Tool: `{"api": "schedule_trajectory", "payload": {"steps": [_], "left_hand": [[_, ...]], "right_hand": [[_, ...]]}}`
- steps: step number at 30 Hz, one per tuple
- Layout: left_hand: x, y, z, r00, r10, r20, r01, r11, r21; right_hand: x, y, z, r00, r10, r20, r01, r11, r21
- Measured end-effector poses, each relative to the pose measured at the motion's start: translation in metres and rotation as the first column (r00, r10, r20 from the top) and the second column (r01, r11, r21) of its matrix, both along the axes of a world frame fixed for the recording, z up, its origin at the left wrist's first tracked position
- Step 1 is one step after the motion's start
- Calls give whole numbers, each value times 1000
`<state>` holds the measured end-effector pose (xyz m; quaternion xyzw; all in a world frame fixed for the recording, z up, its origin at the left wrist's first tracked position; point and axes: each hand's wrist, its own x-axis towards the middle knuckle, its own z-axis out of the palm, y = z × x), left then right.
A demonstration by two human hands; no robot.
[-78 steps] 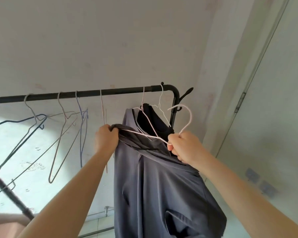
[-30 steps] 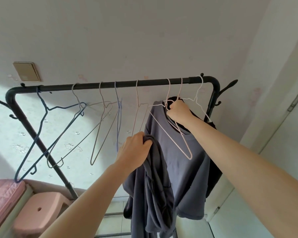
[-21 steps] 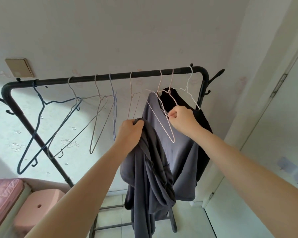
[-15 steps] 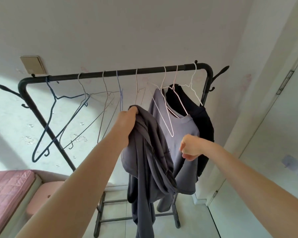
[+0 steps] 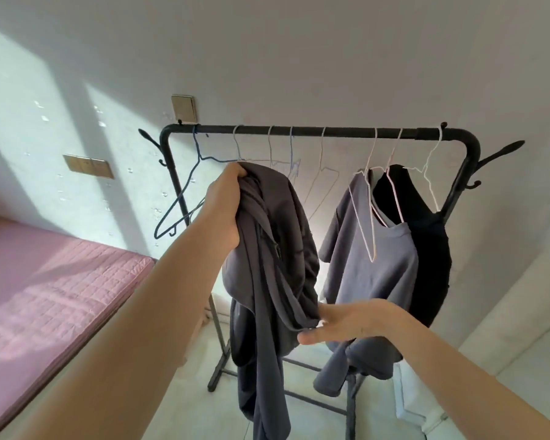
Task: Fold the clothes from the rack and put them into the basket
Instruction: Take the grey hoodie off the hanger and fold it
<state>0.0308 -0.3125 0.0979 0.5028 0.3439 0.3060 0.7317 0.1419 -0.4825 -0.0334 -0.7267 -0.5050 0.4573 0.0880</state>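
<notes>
Left hand (image 5: 226,208) — arm raised and stretched forward, grip closed round the bunched top of one dark grey garment (image 5: 267,268), which hangs free of the rack, in front of its left half.

Right hand (image 5: 350,322) — arm extended at a lower level, fingers straight and flat, thumb out, touching the garment's lower fold; grip open, holding nothing.

Black rack (image 5: 331,132) — one, against the far wall. Garments on it: two — a grey t-shirt (image 5: 356,255) and, just right of it, a black top (image 5: 429,249), both at the right end.

Pink mattress (image 5: 45,281) — one, at left.

Wall plates — two; one (image 5: 184,108) above the rack's left corner, one (image 5: 88,166) further left.
</notes>
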Motion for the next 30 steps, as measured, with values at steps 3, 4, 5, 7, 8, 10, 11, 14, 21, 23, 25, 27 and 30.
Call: {"api": "schedule_trajectory", "payload": {"steps": [3,4,5,7,8,10,11,14,21,23,25,27,30], "left_hand": [[-37,0,-2,990,139,29,-138,990,-21],[-48,0,-4,985,169,30,-169,985,-21],[-65,1,-6,976,217,24,-217,976,-6],[-100,3,-11,952,307,18,-307,952,13],[-117,4,-14,938,345,8,-346,938,18],[-160,5,-20,890,455,-22,-454,889,58],[-181,4,-23,864,502,-36,-497,863,86],[-246,0,-31,768,638,-57,-625,766,151],[-413,-30,-52,504,833,-230,-767,553,324],[-457,-44,-57,435,846,-307,-758,529,383],[-503,-63,-62,364,858,-362,-763,497,412],[-543,-85,-66,311,868,-387,-801,458,384],[-601,-116,-73,260,895,-363,-897,363,253]], "right_hand": [[-15,18,-3,991,-70,-114,93,972,215],[-18,24,-5,975,-138,-174,182,946,269],[-23,32,-5,953,-183,-242,252,921,297],[-37,50,-1,882,-238,-406,375,877,301],[-44,58,2,844,-254,-472,423,857,295],[-68,79,11,834,-268,-483,448,840,307],[-78,89,15,850,-274,-450,446,829,337],[-119,119,28,862,-181,-474,388,837,387],[-255,174,52,895,161,-415,101,834,542],[-297,184,55,868,276,-414,0,832,554],[-345,189,60,826,373,-423,-95,831,548],[-392,193,61,766,463,-445,-194,828,527],[-465,195,60,691,575,-438,-347,795,497]]}}
